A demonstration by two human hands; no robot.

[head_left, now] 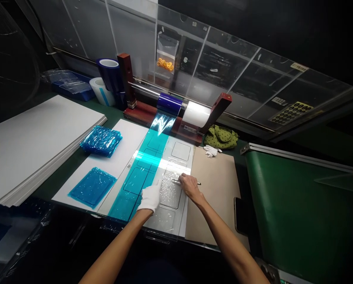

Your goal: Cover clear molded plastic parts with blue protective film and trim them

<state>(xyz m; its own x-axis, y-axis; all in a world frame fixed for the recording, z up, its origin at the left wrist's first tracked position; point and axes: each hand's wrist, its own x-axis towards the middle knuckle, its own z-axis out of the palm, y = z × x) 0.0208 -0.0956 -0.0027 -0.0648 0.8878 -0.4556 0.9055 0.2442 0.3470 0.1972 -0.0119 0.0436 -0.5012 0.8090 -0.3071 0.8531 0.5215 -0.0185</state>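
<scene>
The right hand [191, 188] has fingers clamped on a slim metal knife [175, 181], lying crosswise over wrinkled clear film [169, 193]; the white-gloved left hand [150, 198], fingers together, rests on a long blue film strip [145, 173], its length pointing to the blue roll [169, 103], on a white board [126, 138]
</scene>
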